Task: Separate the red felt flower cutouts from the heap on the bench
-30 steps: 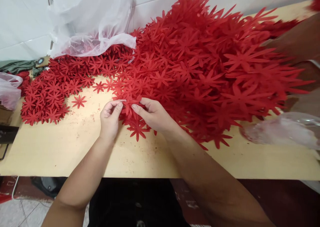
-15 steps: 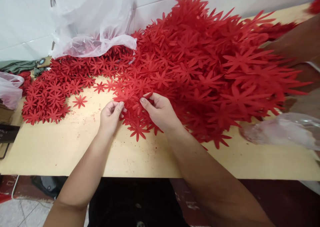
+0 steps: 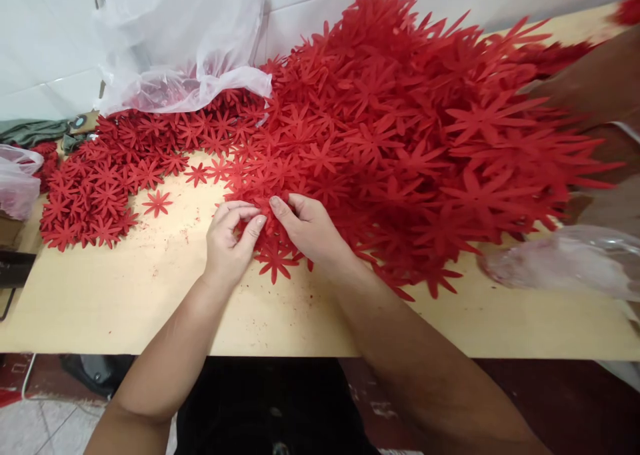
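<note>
Both hands meet at the near edge of a large heap of red petal-shaped flower cutouts (image 3: 370, 141). Between my fingertips is a red flower cutout (image 3: 270, 221), partly covered by the fingers and blending into the heap behind. My left hand (image 3: 231, 241) is closed in a pinch on its left side, thumb and forefinger curled together. From the right, my right hand (image 3: 313, 231) pinches the same piece with thumb and forefinger. Just below the fingers, another flower cutout (image 3: 276, 261) lies flat on the table.
A lower pile of darker red flowers (image 3: 107, 181) spreads at the left, with a single flower (image 3: 157, 203) beside it. A white plastic bag (image 3: 180, 41) stands at the back. Clear plastic (image 3: 565, 261) lies at the right of the wooden table (image 3: 125, 301).
My left hand has moved right and slightly down, its fingertips now beside my right hand's. My right hand has shifted a little left. The piles look the same.
</note>
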Demonstrator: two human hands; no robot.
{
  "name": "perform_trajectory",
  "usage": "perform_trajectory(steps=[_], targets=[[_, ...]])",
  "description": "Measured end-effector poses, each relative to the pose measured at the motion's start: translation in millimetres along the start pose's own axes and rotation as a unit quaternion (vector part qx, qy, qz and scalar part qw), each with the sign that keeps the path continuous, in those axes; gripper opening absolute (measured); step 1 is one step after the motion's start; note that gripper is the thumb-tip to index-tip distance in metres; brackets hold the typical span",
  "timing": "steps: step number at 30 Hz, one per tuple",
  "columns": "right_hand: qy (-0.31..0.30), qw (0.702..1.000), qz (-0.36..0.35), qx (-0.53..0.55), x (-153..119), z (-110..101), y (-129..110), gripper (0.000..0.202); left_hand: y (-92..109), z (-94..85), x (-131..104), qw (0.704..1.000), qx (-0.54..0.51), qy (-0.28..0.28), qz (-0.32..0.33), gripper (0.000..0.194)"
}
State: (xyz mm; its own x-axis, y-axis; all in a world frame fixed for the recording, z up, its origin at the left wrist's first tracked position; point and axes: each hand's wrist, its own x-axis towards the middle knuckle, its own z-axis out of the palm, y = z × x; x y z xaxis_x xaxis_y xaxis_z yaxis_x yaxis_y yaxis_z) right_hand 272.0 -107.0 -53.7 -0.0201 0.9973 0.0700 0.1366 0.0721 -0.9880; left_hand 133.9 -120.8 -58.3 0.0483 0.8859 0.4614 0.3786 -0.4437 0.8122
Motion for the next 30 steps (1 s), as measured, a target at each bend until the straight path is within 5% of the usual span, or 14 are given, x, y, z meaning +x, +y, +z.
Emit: perform_trajectory(steps=[4, 9, 16, 22, 26, 30], targets=[[-0.041, 0.999, -0.001, 0.018, -2, 5, 2, 0.053, -3, 5.0, -1, 1.000, -0.010, -0.002, -0.016, 0.034], [-0.102, 0.994, -0.010, 0.029, -6, 8, -3, 0.047, -8, 2.9, 3, 0.992, -0.076, 0.022, -0.097, 0.014], [-0.168, 0.986, 0.002, -0.010, -10, 7, -3, 0.025, -6, -0.2, 8, 0.980, -0.116, 0.070, -0.146, 0.018], [-0.176, 0.982, 0.036, 0.062, -10, 0, -9, 0.019, -28, -17.3, 21, 0.967, -0.098, 0.191, -0.140, 0.017], [-0.145, 0.980, 0.061, 0.121, -6, 0, -6, 0.018, -37, -19.4, 19, 0.977, -0.103, 0.118, -0.145, 0.019], [-0.089, 0.990, 0.022, 0.109, -1, 2, 0, 0.019, -24, -13.2, 12, 0.993, -0.061, 0.070, -0.072, 0.026]])
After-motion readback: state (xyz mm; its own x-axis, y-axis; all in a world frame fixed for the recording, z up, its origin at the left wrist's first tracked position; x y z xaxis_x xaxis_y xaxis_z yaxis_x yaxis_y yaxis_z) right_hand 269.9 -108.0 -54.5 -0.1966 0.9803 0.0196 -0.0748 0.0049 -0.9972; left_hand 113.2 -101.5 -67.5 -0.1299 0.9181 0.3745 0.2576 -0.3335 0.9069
